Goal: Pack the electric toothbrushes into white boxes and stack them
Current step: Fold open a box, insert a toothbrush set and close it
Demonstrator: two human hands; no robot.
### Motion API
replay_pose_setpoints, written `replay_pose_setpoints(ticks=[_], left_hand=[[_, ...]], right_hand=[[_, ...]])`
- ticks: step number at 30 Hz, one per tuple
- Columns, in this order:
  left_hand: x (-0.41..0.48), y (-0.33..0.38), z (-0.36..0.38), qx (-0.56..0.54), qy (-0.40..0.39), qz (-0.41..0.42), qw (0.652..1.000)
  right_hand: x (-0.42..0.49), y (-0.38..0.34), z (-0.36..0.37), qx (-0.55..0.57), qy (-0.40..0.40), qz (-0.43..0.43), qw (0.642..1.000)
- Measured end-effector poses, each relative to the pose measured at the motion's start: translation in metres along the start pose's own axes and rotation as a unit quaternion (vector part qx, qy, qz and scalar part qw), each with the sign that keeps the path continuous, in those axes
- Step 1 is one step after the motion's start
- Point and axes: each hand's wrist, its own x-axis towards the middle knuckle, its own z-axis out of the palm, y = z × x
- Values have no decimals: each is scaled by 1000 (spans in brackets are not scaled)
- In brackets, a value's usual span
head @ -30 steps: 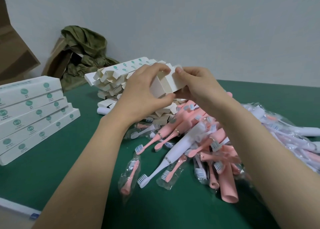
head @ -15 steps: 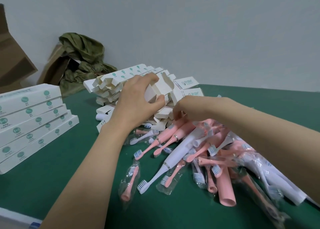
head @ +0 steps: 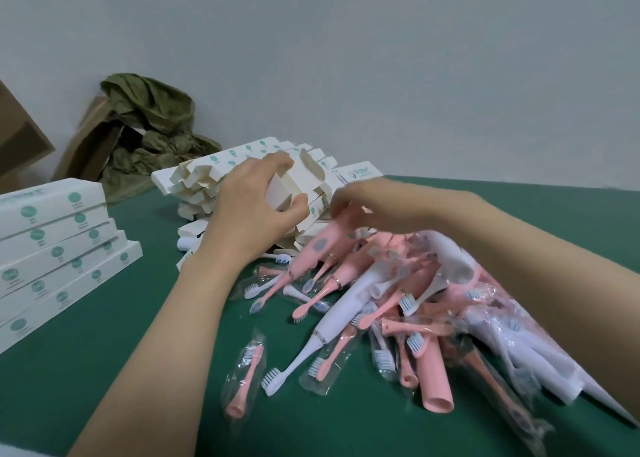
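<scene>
Both hands are at the far side of the green counter (head: 104,352). The left hand (head: 252,210) grips an open white box (head: 294,179), thumb under it and fingers curled over its top, holding it tilted just in front of the pile of empty boxes (head: 204,179). The right hand (head: 349,207) is blurred; it hangs palm down over the raised end of a pink toothbrush (head: 317,248), fingers bent towards it, but whether they grip it or only touch it I cannot tell. That toothbrush leans up out of the heap of toothbrushes (head: 398,304), brush end low. The heap, pink and white handles and brush heads in clear sleeves, lies under and beside the right forearm. A long white toothbrush (head: 343,307) lies slanted on its near side, and one sleeved pink brush head (head: 244,377) lies a little apart, beside the left forearm. At far left, well apart from the hands, stands a stack of closed white boxes (head: 52,248). Behind, by the wall, lie a crumpled olive-green cloth (head: 149,134) and brown cardboard (head: 20,134)
</scene>
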Motion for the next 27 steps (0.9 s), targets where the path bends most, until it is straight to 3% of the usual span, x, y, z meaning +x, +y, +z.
replay_pose_setpoints(ticks=[2,3,6,10,13,17,23,27], left_hand=[[-1,-2,1,9,1,-4,1000],[-2,-3,1,19,1,-8,1000],[-3,-3,6,49,-18,-28,998],[-3,0,13,70,-53,-28,996],[-2,-1,13,85,-57,-28,994],[-2,-1,11,82,-64,-21,994],[0,3,15,76,-46,2,996],[1,5,11,55,-32,-1,998]], right_hand=[[-13,5,-19,160,80,20,984],[-20,7,-26,255,120,32,959],[-36,14,-33,451,267,68,849],[-48,16,-35,512,480,122,702],[-52,8,-37,502,577,124,632],[-45,-7,-35,509,607,117,598],[-26,-30,-18,454,615,135,630],[-21,-33,-20,464,634,128,605]])
